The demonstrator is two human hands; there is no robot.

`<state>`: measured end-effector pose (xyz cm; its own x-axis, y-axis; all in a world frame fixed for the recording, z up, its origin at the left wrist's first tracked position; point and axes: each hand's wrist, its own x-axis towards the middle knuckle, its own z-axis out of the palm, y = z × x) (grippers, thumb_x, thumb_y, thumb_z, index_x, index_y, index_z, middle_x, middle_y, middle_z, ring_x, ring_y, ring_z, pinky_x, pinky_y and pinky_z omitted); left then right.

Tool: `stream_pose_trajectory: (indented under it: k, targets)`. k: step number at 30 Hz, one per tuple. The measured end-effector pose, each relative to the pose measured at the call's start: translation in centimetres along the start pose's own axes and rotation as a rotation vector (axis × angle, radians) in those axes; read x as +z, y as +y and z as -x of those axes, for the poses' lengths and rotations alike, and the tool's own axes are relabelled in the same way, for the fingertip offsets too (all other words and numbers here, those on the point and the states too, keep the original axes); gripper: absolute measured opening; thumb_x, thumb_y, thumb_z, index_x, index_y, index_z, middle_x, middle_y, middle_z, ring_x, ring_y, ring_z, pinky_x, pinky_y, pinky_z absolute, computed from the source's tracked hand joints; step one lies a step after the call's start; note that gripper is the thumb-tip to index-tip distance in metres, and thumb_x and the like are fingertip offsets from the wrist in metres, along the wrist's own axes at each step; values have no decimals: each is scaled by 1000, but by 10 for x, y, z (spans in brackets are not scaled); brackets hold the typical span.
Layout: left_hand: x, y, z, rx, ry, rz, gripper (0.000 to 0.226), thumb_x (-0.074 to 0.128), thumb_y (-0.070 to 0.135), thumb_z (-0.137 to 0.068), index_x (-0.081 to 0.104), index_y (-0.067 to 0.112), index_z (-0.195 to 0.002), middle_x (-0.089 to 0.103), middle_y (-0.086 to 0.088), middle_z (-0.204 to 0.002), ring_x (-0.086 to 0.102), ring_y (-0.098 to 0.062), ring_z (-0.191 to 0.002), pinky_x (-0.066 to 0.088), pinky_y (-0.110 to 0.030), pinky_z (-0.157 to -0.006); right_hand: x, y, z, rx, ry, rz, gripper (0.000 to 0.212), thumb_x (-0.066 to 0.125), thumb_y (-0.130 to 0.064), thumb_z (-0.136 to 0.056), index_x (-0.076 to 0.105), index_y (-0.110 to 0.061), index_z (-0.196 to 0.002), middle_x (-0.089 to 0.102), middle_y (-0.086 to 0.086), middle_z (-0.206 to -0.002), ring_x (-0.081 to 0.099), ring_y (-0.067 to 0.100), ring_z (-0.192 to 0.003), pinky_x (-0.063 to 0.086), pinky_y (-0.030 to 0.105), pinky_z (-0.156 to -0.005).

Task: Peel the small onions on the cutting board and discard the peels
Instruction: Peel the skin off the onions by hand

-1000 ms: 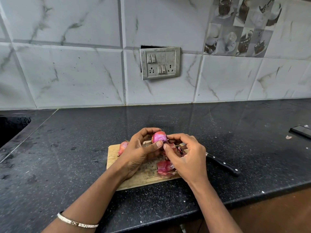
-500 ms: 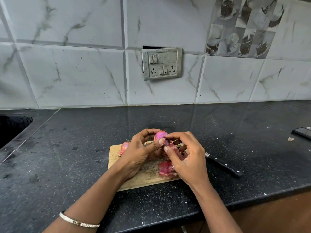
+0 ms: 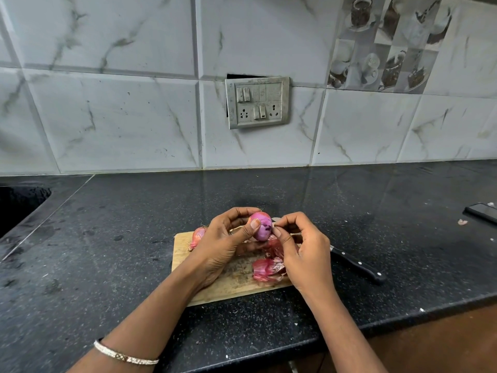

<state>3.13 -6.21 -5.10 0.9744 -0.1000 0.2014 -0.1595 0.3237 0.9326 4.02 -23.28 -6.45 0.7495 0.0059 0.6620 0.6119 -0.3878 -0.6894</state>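
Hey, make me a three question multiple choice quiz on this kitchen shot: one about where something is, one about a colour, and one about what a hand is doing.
1. Where does the knife handle lie?
A) on the counter, right of the cutting board
B) in the sink
C) leaning on the wall

2. What colour is the onion being held up?
A) white
B) pinkish purple
C) green

3. What is the left hand doing?
A) lying flat on the counter
B) gripping the knife
C) gripping the onion

Answers:
1 A, the black handle rests on the dark counter beside the board.
2 B, its surface shows pink-purple.
3 C, thumb and fingers curl round it.
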Motion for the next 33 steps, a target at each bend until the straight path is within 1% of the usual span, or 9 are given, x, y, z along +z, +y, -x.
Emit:
stream_pose_trajectory:
  k: [2, 7, 13, 16, 17, 20, 25, 30, 33]
  targets:
    - [0, 1, 0, -5, 8, 4, 42, 70, 18, -85, 63, 3, -123, 71, -16, -120, 73, -31, -103, 61, -45, -88, 0, 1, 0, 4, 3, 13, 15, 69, -6, -92, 66, -21, -92, 71, -10, -89, 67, 9, -86, 54, 39, -75]
    - [0, 2, 1, -24, 4, 39, 39, 67, 15, -88, 62, 0, -124, 70, -21, -121, 72, -34, -104, 63, -41, -84, 1, -1, 1, -5, 4, 20, 18, 68, -2, -92, 69, -21, -94, 70, -12, -92, 67, 8, -90, 56, 37, -79]
    - [1, 3, 2, -28, -12, 48, 35, 62, 15, -94, 61, -1, -125, 68, -25, -123, 68, -42, -110, 61, -48, -88, -1, 0, 1, -23, 38, 91, 21, 65, -1, -92, 73, -19, -96, 67, -13, -96, 65, 4, -94, 56, 36, -81]
    - [1, 3, 2, -50, -11, 69, 31, 60, 12, -97, 61, 0, -126, 66, -24, -125, 70, -38, -107, 63, -45, -83, -2, -1, 1, -40, 35, 129, 25, 64, 4, -90, 74, -18, -96, 66, -14, -99, 64, 3, -96, 57, 34, -82]
    - [1, 3, 2, -52, -4, 75, 30, 60, 11, -97, 61, 0, -125, 66, -23, -125, 71, -37, -106, 63, -44, -82, -2, -1, 1, -47, 39, 127, 22, 65, 1, -91, 74, -18, -97, 66, -14, -98, 65, 3, -96, 56, 33, -81]
    - [1, 3, 2, -65, 14, 95, 29, 59, 10, -98, 61, 0, -125, 67, -21, -122, 71, -34, -103, 63, -40, -80, -3, -3, 1, -86, 60, 113, 7, 67, -19, -97, 74, -19, -98, 68, -16, -93, 65, 5, -91, 54, 34, -77]
    - [1, 4, 1, -92, -1, 74, 31, 61, 17, -96, 63, 2, -123, 68, -19, -119, 71, -24, -100, 63, -36, -77, -1, -10, 3, -61, -50, 87, 23, 72, -45, -91, 72, -25, -103, 68, -17, -96, 65, 5, -96, 54, 32, -79]
    - [1, 4, 2, -79, -35, 25, 31, 61, 20, -96, 66, 5, -122, 71, -14, -115, 70, -23, -104, 63, -39, -82, -1, -10, 3, -11, -67, 30, 27, 74, -51, -88, 69, -29, -102, 70, -16, -94, 67, 7, -94, 56, 35, -76]
    - [2, 4, 3, -88, -64, 16, 29, 61, 18, -96, 67, 4, -120, 72, -15, -116, 71, -29, -105, 62, -45, -85, -2, -11, 3, -6, -38, 33, 22, 71, -47, -91, 69, -26, -98, 70, -16, -90, 68, 6, -90, 55, 33, -75]
